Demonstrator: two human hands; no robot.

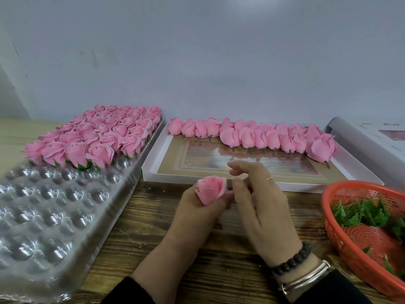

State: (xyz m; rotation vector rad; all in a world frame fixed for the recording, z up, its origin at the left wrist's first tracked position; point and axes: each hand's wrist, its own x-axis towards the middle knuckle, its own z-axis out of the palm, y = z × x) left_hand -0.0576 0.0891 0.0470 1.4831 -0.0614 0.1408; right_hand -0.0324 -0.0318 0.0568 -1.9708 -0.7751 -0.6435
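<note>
Two hands meet above the table (pixel 219 260), before a white box's (pixel 151 166) near edge. The left hand (pixel 197 216) grips a rose (pixel 211 189), bloom up, axis near upright. The right hand (pixel 263 207) touches it, grip unclear. A tray (pixel 43 216) and a basket (pixel 355 240) flank them.

The left hand (pixel 197 212) grips a pink rose head (pixel 211 189) while the right hand (pixel 262 201) pinches its base, above the wooden table (pixel 219 260)

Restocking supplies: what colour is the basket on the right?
Red-orange mesh basket, clearest in the head view.
</note>
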